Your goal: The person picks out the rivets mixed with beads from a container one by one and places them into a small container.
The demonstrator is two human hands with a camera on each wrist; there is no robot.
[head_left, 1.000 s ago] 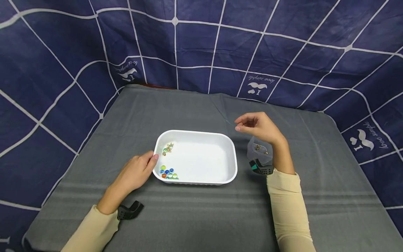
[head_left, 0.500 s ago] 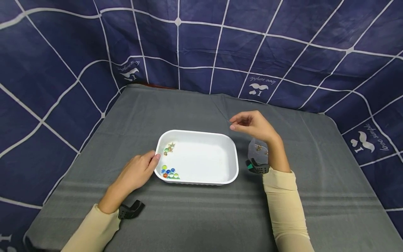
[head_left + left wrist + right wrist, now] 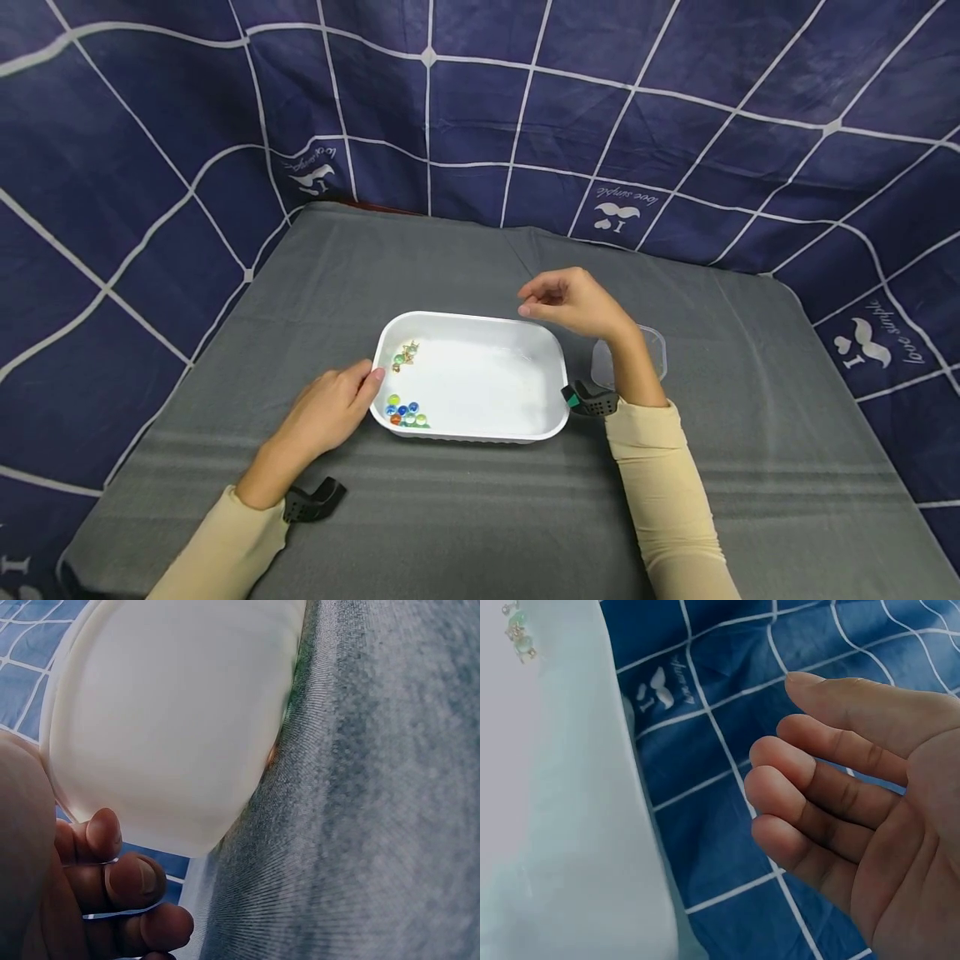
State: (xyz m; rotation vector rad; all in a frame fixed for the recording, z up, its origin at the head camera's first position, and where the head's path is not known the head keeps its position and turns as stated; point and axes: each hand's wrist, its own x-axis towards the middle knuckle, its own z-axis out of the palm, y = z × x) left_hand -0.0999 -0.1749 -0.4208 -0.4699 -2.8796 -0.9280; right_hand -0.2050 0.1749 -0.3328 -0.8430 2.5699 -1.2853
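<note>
A white tray lies on the grey cloth in the head view. My left hand grips its left rim, thumb over the edge; in the left wrist view several fingers curl beside the tray's outer wall. Small gold-coloured pieces lie at the tray's upper left. Several coloured glass marbles are gathered in its near left corner. My right hand hovers by the tray's far right corner. Its fingers are loosely bent, and the right wrist view shows nothing between thumb and fingertips.
A small clear plastic box stands right of the tray, partly behind my right forearm, its contents hidden. Grey cloth covers the table. A navy curtain with white lines hangs around the back and sides.
My right hand has moved left, from above the clear box toward the tray's far right corner. The gold-coloured pieces seen in the box are now hidden by the forearm. My left hand keeps its grip.
</note>
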